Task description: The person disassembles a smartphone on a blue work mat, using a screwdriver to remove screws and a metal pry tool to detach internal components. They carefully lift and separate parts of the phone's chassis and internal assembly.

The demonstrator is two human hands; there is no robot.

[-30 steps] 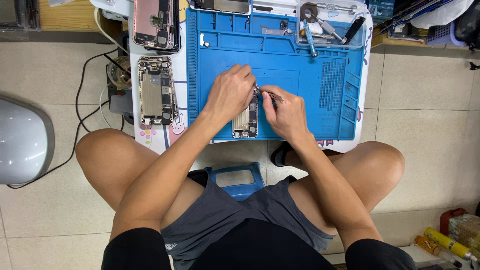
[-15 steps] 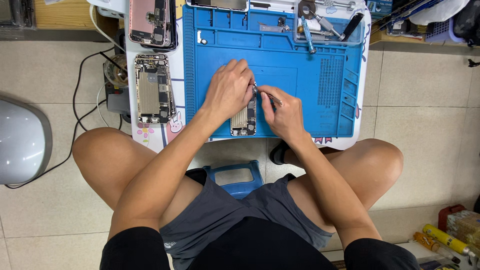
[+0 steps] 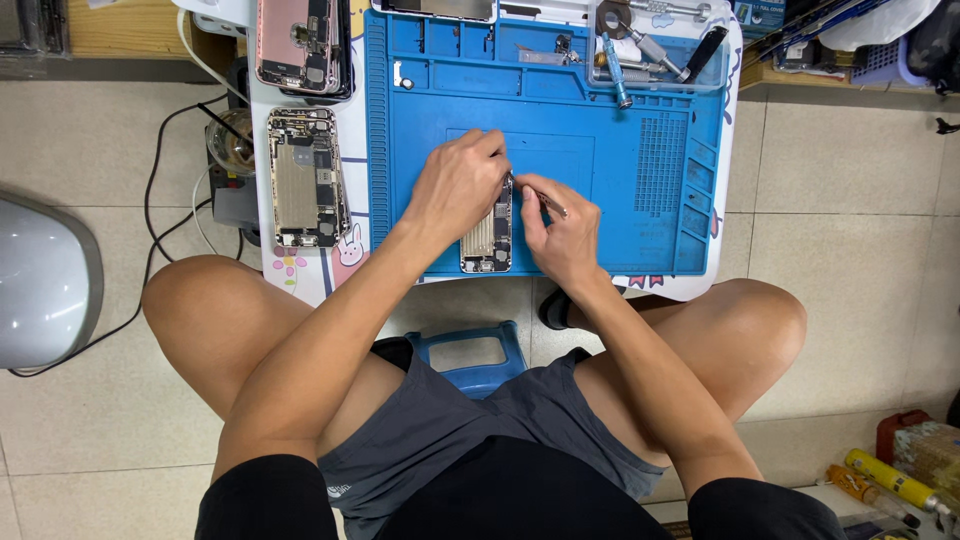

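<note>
The left hand (image 3: 458,185) pins the opened phone (image 3: 488,235) to the blue mat (image 3: 620,210), steadying it, while the right hand (image 3: 562,232), at three o'clock, pinches tweezers (image 3: 545,200) for fine work inside.

Packages at the frame's edge

Yellow tube-shaped pack (image 3: 893,480) lies at lower right beside a reddish-brown carton (image 3: 928,447); a blue printed box (image 3: 757,17) stands top right.
</note>
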